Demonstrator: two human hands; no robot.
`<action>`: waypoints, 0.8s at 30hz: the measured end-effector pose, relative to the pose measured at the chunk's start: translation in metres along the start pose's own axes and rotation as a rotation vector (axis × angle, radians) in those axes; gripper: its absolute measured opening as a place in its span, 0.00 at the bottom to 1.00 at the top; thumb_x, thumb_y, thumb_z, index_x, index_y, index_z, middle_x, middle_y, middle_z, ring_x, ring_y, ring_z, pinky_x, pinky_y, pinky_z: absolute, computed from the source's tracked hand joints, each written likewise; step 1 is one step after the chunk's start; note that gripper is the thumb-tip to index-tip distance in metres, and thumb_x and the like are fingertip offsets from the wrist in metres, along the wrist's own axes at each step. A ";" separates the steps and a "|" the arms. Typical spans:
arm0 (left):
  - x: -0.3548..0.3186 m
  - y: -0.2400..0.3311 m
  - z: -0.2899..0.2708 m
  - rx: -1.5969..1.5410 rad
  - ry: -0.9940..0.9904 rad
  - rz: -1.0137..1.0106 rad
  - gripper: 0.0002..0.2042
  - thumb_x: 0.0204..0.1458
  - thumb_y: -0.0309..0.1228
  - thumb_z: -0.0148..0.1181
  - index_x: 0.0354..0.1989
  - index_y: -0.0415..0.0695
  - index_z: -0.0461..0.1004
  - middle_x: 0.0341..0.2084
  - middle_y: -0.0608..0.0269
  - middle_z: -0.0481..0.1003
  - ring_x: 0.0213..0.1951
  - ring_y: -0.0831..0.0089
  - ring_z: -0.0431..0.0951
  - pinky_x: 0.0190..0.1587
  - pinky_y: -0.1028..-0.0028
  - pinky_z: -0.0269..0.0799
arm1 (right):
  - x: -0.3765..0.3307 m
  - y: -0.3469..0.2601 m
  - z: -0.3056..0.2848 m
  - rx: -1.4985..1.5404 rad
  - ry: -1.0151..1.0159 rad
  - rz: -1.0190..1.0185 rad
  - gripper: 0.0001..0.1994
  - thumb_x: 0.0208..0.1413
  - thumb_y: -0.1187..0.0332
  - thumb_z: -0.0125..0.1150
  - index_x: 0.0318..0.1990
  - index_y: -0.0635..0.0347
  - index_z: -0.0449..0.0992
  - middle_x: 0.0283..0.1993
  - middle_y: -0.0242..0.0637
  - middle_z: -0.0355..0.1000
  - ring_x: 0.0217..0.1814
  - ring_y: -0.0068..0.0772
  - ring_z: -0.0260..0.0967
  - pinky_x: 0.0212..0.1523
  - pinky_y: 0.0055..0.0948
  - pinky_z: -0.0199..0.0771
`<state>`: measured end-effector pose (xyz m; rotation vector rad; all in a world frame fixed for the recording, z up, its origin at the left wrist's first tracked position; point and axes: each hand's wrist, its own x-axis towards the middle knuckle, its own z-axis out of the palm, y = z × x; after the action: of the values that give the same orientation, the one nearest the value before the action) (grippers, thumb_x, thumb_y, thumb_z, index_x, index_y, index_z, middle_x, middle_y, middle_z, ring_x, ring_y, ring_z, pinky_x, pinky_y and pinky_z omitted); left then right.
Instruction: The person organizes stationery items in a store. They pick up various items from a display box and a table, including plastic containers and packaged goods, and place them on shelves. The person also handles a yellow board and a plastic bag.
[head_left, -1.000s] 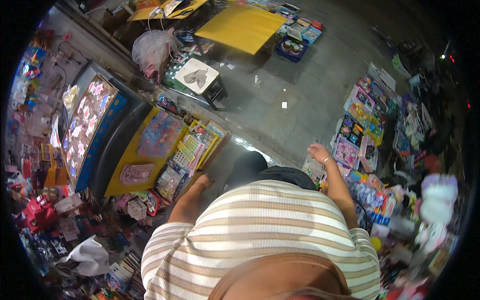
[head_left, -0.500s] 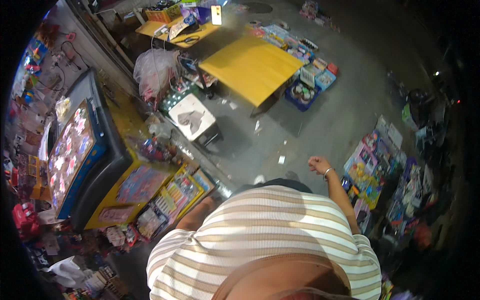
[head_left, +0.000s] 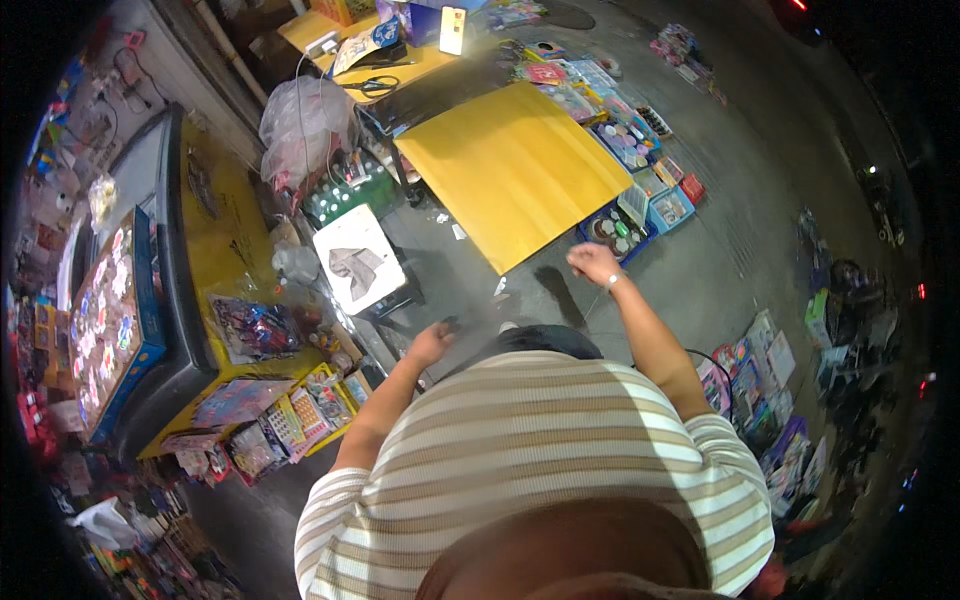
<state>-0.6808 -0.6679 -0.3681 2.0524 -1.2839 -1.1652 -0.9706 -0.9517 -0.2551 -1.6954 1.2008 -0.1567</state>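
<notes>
Yellow table (head_left: 515,172) is set ahead, between the white stool (head_left: 363,232) and the blue crate (head_left: 648,237), where jars (head_left: 620,243) are apparently grouped to be kept together. The left hand (head_left: 432,343) and right hand (head_left: 594,264) are held well apart, perhaps for balance; whether anything is gripped cannot be told. Table legs are mostly hidden

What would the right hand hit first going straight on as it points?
Probably the yellow tabletop, at its edge just ahead of the right hand. Depth is unclear, so the hand might pass above or below it.
</notes>
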 end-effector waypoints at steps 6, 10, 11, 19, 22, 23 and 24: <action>-0.012 -0.103 0.006 0.006 -0.123 -0.418 0.23 0.47 0.40 0.58 0.47 0.36 0.70 0.42 0.45 0.74 0.46 0.54 0.73 0.47 0.66 0.69 | 0.166 -0.095 -0.004 0.067 -0.017 -0.216 0.15 0.49 0.64 0.63 0.41 0.65 0.75 0.29 0.32 0.74 0.27 0.19 0.70 0.26 0.18 0.66; 0.002 -0.098 0.008 -0.233 0.149 -0.615 0.22 0.49 0.36 0.58 0.50 0.35 0.68 0.39 0.48 0.75 0.39 0.61 0.77 0.40 0.69 0.71 | 0.276 -0.144 0.007 0.065 0.093 -0.354 0.16 0.47 0.66 0.65 0.41 0.66 0.74 0.31 0.33 0.74 0.30 0.19 0.70 0.29 0.19 0.69; 0.015 -0.091 0.006 -0.369 0.150 -0.655 0.22 0.49 0.35 0.57 0.51 0.35 0.67 0.39 0.49 0.75 0.37 0.63 0.77 0.39 0.70 0.72 | 0.301 -0.157 0.010 0.079 0.136 -0.376 0.16 0.47 0.66 0.65 0.41 0.67 0.74 0.31 0.34 0.75 0.31 0.20 0.70 0.31 0.20 0.70; 0.140 -0.084 -0.069 -0.609 0.122 -0.513 0.21 0.52 0.36 0.55 0.50 0.34 0.67 0.43 0.49 0.74 0.47 0.63 0.74 0.49 0.70 0.67 | 0.460 -0.244 0.006 0.072 0.488 -0.302 0.22 0.39 0.62 0.68 0.43 0.63 0.73 0.38 0.41 0.76 0.38 0.33 0.74 0.42 0.29 0.72; 0.165 -0.084 -0.112 -0.443 0.161 -0.435 0.20 0.52 0.35 0.55 0.49 0.35 0.68 0.43 0.48 0.74 0.46 0.62 0.74 0.49 0.70 0.68 | 0.507 -0.262 0.012 0.086 0.588 -0.287 0.22 0.38 0.61 0.68 0.42 0.62 0.74 0.37 0.40 0.76 0.38 0.33 0.74 0.42 0.29 0.72; 0.172 -0.084 -0.123 -0.488 0.179 -0.445 0.19 0.52 0.34 0.55 0.49 0.35 0.68 0.43 0.48 0.74 0.45 0.62 0.75 0.48 0.70 0.68 | 0.520 -0.265 0.014 0.070 0.614 -0.283 0.22 0.38 0.60 0.68 0.42 0.62 0.74 0.36 0.40 0.76 0.37 0.33 0.74 0.41 0.29 0.72; 0.179 -0.084 -0.133 -0.455 0.192 -0.410 0.19 0.52 0.34 0.55 0.49 0.35 0.68 0.42 0.48 0.74 0.45 0.62 0.75 0.48 0.70 0.69 | 0.532 -0.267 0.015 0.052 0.639 -0.278 0.22 0.38 0.60 0.68 0.41 0.62 0.74 0.35 0.40 0.76 0.37 0.34 0.74 0.41 0.29 0.72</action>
<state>-0.4900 -0.7950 -0.4322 2.0561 -0.4587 -1.2501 -0.5283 -1.3501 -0.2749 -1.8189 1.3837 -0.9488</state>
